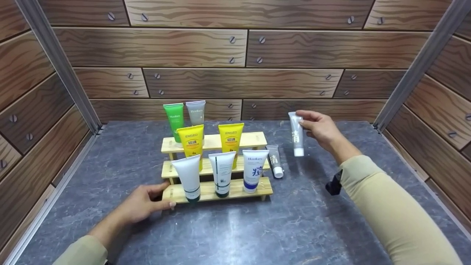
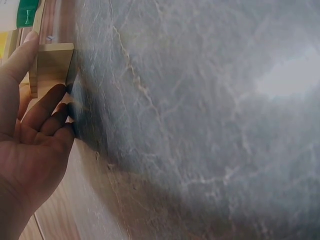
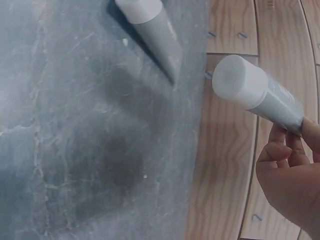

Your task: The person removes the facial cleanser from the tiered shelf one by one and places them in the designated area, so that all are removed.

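Observation:
A three-step wooden display rack [image 1: 239,188] holds several cosmetic tubes. My left hand [image 1: 141,203] grips the left end of its lowest step, thumb at the front; in the left wrist view this hand [image 2: 40,150] has its fingers beside the step's end support [image 2: 54,62]. Off to the right, my right hand [image 1: 321,130] pinches a silver-grey tube [image 1: 296,134] by its flat top end, white cap downward, above the table. The right wrist view shows that tube's cap [image 3: 240,82] close up. A second grey tube [image 1: 275,161] lies on the table against the rack's right side.
On the top step stand a green tube [image 1: 174,119] and a grey tube [image 1: 196,114]. Two yellow tubes [image 1: 192,141] occupy the middle step. Below them are white tubes [image 1: 187,176]. Wood-patterned walls [image 1: 195,48] enclose the grey marbled table [image 1: 312,228] at the back and sides.

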Motion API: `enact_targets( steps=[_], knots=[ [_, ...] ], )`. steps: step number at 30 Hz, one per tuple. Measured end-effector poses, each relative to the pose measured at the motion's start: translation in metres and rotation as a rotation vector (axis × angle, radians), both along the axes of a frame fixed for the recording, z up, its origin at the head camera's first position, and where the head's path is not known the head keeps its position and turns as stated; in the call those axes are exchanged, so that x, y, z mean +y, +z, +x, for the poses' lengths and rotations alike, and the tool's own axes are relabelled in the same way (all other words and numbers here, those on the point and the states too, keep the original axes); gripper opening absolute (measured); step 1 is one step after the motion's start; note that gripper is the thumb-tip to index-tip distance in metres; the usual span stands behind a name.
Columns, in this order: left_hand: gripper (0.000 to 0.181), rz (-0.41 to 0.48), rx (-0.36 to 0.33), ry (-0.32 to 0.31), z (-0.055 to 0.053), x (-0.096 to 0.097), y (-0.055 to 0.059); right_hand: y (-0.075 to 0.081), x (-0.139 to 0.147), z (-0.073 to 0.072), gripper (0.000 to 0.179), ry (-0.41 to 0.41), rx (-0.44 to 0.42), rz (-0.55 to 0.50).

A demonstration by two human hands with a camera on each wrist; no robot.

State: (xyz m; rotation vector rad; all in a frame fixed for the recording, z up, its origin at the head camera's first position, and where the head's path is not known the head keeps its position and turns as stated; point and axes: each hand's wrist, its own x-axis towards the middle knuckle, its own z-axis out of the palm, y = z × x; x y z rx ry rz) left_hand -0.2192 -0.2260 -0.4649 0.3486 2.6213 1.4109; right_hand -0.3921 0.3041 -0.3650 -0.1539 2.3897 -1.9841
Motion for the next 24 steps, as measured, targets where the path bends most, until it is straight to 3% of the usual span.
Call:
enact_targets(
  steps=[12,24],
  knots=[
    [0.076,0.014,-0.015,0.011,-0.002,0.002,0.0,-0.025,0.011,-0.003,0.048,0.005,-0.019,-0.033],
    [0.077,-0.024,-0.001,0.011,-0.001,-0.001,0.001,-0.045,0.009,-0.006,0.05,0.0,-0.078,0.001]
  ],
)
